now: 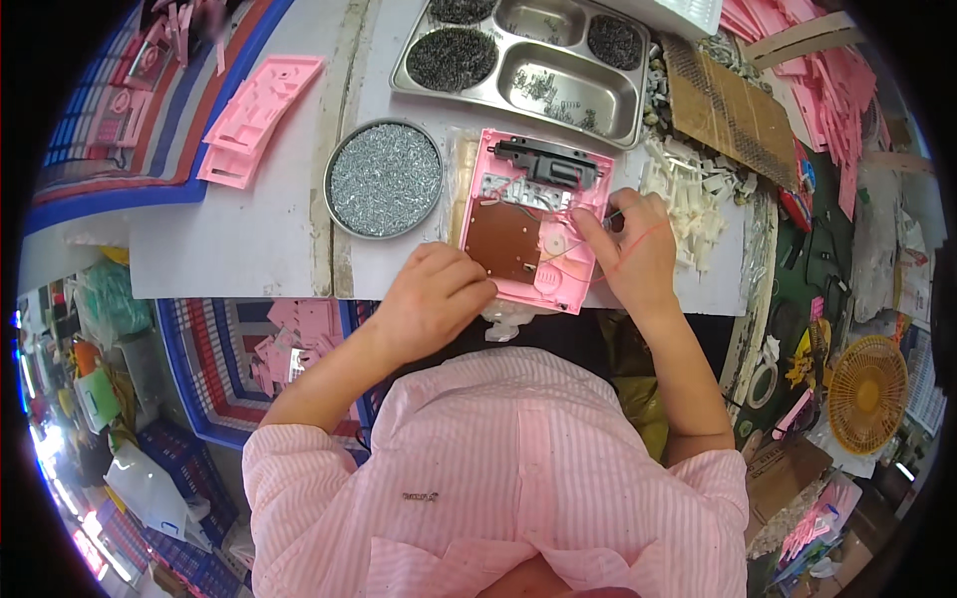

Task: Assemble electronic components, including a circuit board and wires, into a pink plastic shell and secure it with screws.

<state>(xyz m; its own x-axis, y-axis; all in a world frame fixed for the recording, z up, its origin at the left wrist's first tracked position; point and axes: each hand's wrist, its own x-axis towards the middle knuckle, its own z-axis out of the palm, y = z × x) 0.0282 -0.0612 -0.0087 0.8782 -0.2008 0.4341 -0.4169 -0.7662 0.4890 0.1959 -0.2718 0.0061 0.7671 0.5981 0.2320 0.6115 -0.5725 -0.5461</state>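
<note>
A pink plastic housing (573,291) lies open on the table edge in front of me, tilted slightly. Inside it sit a brown circuit board (503,239), a black mechanism (548,164) at the far end and a metal plate (518,191). Curled at the near left corner of the housing and board is my left hand (429,304), its fingertips pressed together there. At the right edge, my right hand (638,254) is bent with the thumb over the housing. Thin red and green wires (638,242) run by its fingers; the exact pinch is partly hidden.
A round tin of small metal screws (384,179) stands left of the housing. Behind it is a steel compartment tray (508,90) with springs. Cream plastic parts (688,204) and cardboard (728,100) lie right. Pink shells (259,120) lie left; a blue-rimmed basket (204,419) is below.
</note>
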